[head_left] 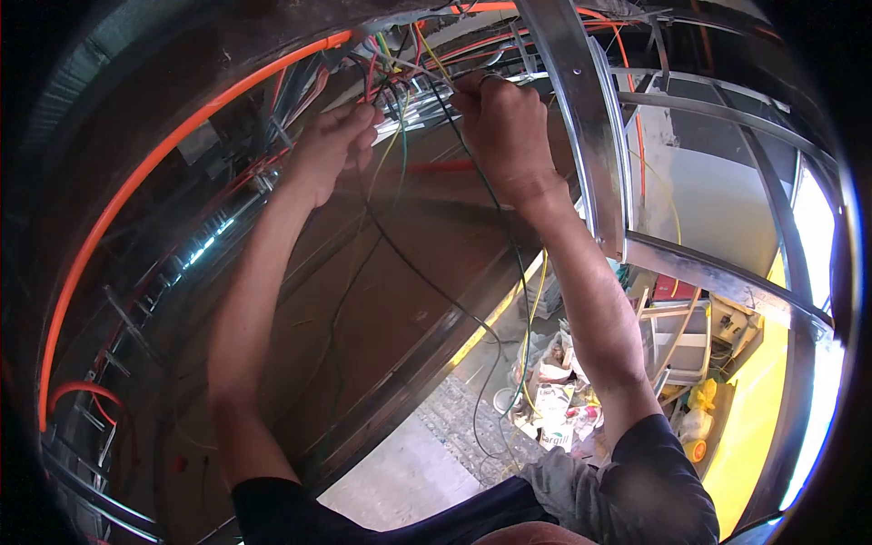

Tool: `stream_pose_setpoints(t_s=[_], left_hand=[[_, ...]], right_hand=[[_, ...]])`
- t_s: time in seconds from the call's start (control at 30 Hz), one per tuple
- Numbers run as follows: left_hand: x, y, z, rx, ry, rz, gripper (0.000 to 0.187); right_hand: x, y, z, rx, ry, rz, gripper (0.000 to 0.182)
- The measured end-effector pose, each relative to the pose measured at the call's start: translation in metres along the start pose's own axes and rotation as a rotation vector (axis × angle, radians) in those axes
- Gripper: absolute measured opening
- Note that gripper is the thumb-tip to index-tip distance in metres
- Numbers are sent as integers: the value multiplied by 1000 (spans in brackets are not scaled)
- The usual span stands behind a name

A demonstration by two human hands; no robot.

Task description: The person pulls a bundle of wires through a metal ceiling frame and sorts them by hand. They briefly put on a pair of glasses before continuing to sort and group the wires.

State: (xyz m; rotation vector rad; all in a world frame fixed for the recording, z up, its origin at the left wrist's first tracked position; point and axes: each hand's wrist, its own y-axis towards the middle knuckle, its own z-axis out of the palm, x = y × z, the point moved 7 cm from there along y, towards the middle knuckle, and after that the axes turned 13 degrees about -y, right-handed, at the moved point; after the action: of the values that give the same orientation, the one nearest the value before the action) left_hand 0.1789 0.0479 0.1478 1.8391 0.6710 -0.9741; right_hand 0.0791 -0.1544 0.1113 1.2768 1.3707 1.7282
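Both my hands are raised to a bundle of thin electrical wires [400, 68] near the ceiling, in red, yellow, green, black and pale grey. My left hand [331, 150] is closed in a pinch at the left of the bundle, with a dark wire at its fingertips. To the right, my right hand [504, 132] is curled shut, knuckles up, around a wire whose pale length enters at the fingertips. Its palm side is hidden. Between my forearms, a loose black wire [427, 277] and a green-and-yellow wire [529, 300] dangle toward the floor.
An orange conduit [150, 168] curves along the left. A metal stud [590, 118] stands close to my right arm, with a cross rail [718, 272] beyond. Below are a brown board [400, 318], the floor [409, 463], and heaped bags and debris [559, 391].
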Motion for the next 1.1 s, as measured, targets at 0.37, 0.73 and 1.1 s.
stream_pose_setpoints(t_s=[0.37,0.73,1.1], left_hand=[[-1,-1,5,59,24,16,30],[-2,-4,3,40,-26,3,27],[3,0,9,104,-213,13,23]], right_hand=[[-5,-3,-1,2,20,80,13],[-2,-6,4,-22,-26,31,15],[6,-14,5,85,-34,-5,25]])
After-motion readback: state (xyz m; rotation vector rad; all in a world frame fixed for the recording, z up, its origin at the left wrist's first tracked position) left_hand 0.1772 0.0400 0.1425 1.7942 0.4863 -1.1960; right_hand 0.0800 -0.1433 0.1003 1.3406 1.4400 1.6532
